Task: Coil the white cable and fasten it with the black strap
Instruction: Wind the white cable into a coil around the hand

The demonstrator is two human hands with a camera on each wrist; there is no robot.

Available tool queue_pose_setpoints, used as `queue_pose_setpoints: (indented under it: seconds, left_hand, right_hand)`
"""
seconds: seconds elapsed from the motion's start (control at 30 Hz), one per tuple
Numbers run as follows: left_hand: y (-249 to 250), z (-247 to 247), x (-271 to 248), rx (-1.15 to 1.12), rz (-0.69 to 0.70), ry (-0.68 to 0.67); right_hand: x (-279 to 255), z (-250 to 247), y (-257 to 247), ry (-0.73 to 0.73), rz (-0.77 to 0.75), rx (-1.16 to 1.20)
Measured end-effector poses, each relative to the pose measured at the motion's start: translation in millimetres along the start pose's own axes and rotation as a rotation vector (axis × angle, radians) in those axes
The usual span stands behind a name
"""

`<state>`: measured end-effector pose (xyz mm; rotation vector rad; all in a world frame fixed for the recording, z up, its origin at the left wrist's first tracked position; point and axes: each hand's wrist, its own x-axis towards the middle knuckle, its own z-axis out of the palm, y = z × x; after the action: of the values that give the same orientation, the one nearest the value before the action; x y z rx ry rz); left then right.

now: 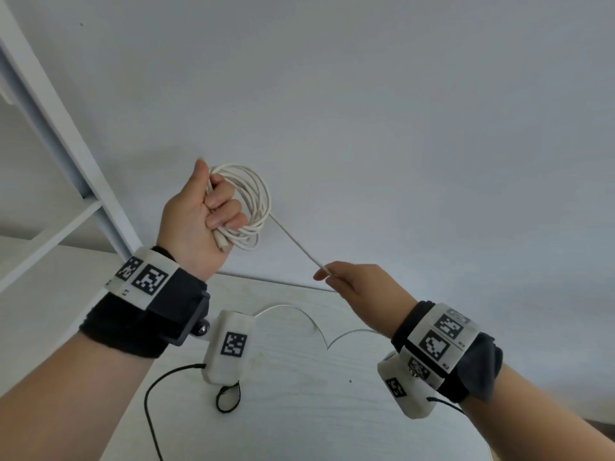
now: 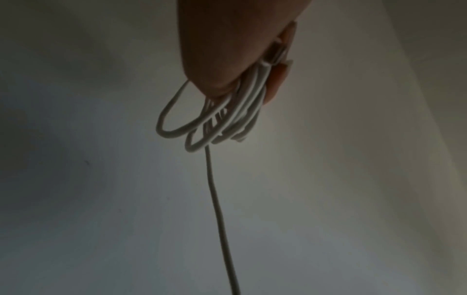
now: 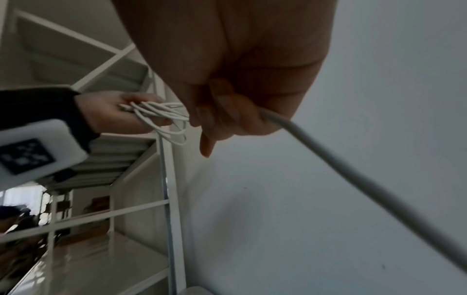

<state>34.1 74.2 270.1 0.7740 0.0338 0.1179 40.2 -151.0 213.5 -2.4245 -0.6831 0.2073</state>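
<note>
My left hand (image 1: 216,207) is raised in front of the wall and grips a coil of several loops of the white cable (image 1: 258,197). A plug end (image 1: 223,244) sticks out below its fist. From the coil one strand (image 1: 296,242) runs taut down to my right hand (image 1: 327,274), which pinches it. The remaining cable (image 1: 312,322) curves over the table. The left wrist view shows the loops (image 2: 215,123) hanging from the left hand's fingers (image 2: 278,79). In the right wrist view the cable (image 3: 353,173) leaves my right hand (image 3: 227,111). I cannot identify the black strap with certainty.
A white shelf frame (image 1: 66,144) stands at the left against a plain wall (image 1: 399,94). Below my hands lies the pale wood-grain table (image 1: 299,410). A small black loop (image 1: 228,399) and a thin black cord (image 1: 149,394) sit under the left wrist camera.
</note>
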Motion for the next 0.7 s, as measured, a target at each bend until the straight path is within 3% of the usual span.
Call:
queue_pose_setpoints:
  seconds: [0.17, 0.3, 0.47, 0.6, 0.7]
  left_hand:
    - [-18.2, 8.6, 0.4, 0.164, 0.054, 0.133]
    - [-33.5, 9.2, -3.4, 0.513, 0.162, 0.159]
    - [-39.6, 8.4, -16.5, 1.016, 0.279, 0.034]
    - [-42.9, 8.5, -22.6, 1.234, 0.314, -0.117]
    - [-44.5, 8.5, -27.2, 1.363, 0.256, -0.222]
  right_hand:
    - [-6.7, 13.4, -21.0, -0.165, -0.085, -0.265]
    - [-9.8, 15.8, -38.2, -0.180, -0.203, -0.364]
    - [-13.6, -4.8, -54.5, -0.139, -0.247, -0.374]
    - [-14.7, -21.6, -63.0, -0.079, -0.305, -0.296]
    - [-11.9, -33.7, -66.8, -0.012, -0.330, -0.283]
